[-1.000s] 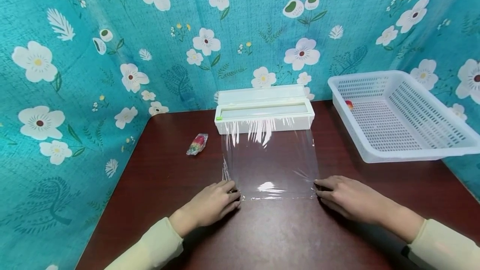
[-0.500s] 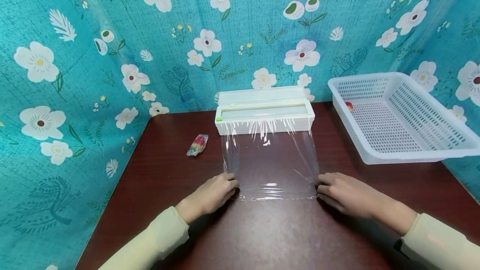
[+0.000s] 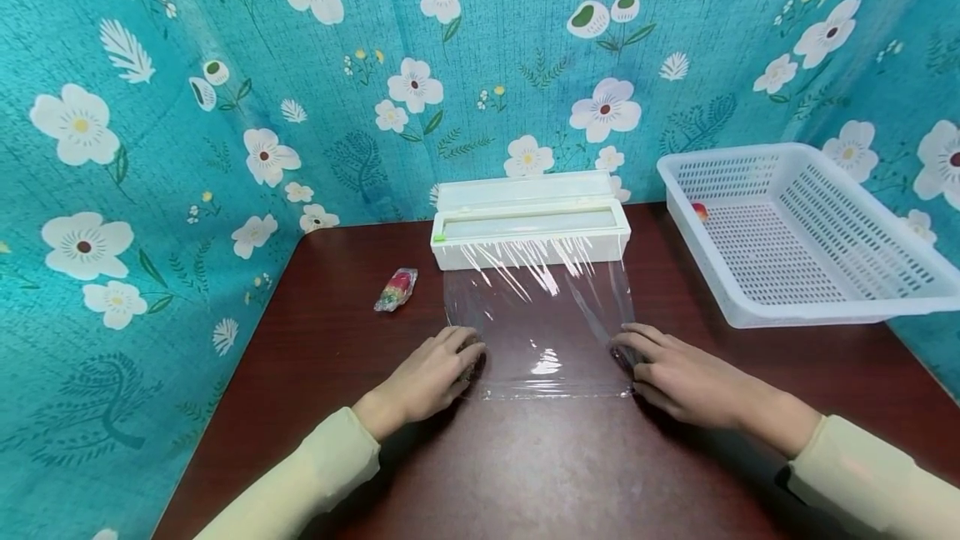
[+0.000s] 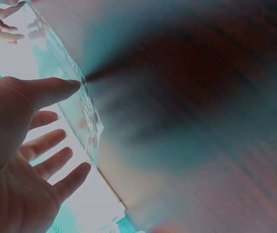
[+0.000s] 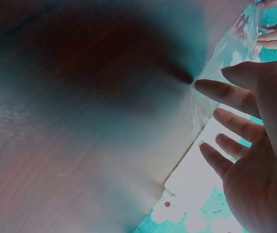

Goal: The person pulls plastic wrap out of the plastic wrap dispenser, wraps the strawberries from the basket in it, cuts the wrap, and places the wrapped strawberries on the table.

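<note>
A sheet of clear cling film (image 3: 536, 315) runs from a white cling film dispenser box (image 3: 525, 255) toward me over the dark table. My left hand (image 3: 431, 375) is at the sheet's left edge. In the left wrist view, its thumb touches the film (image 4: 87, 104) while the other fingers stay apart from it, loosely extended. My right hand (image 3: 686, 373) is at the right edge. In the right wrist view, its index fingertip presses the film (image 5: 218, 73) at the table, and the thumb stands away from that fingertip. The dispenser's lid (image 3: 525, 188) is raised.
A film-wrapped red and green item (image 3: 396, 290) lies left of the dispenser. At the right stands a white plastic basket (image 3: 832, 311) with a small red and yellow item (image 3: 700, 212) inside. A flowered teal cloth (image 3: 480, 65) hangs behind the table (image 3: 540, 465).
Both hands have shifted slightly away from me along the film's sides, and their fingers have spread somewhat. Creases in the film have changed. The box, basket and wrapped item stay put.
</note>
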